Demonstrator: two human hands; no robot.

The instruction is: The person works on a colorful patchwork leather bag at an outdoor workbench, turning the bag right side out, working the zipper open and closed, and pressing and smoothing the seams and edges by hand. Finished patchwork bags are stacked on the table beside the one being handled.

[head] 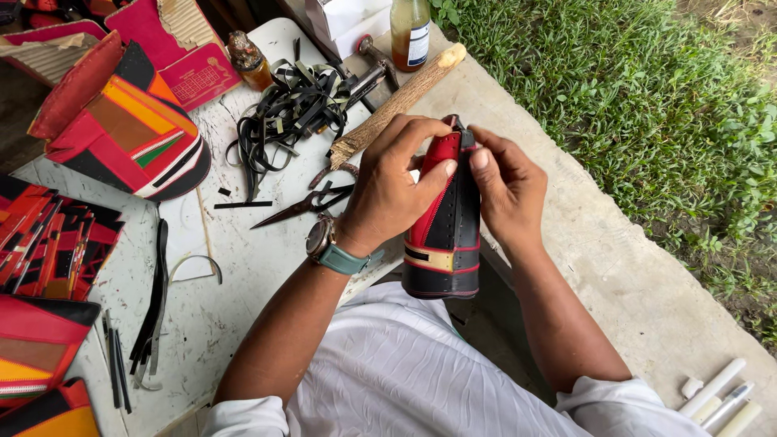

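Both hands hold a shoe upper [444,235] of black and red leather with a cream band near its lower end, standing upright over my lap. My left hand [394,182], with a watch on its wrist, wraps the left side, thumb pressed on the red strip. My right hand [504,186] pinches the top right edge with thumb and fingers.
A white worktable [235,267] carries black scissors [303,206], a tangle of black strips [283,109], a wooden-handled tool [396,101], two bottles [410,31] and stacks of red, black and orange leather pieces [121,121]. Concrete ledge and grass lie right; white sticks [720,396] lie at lower right.
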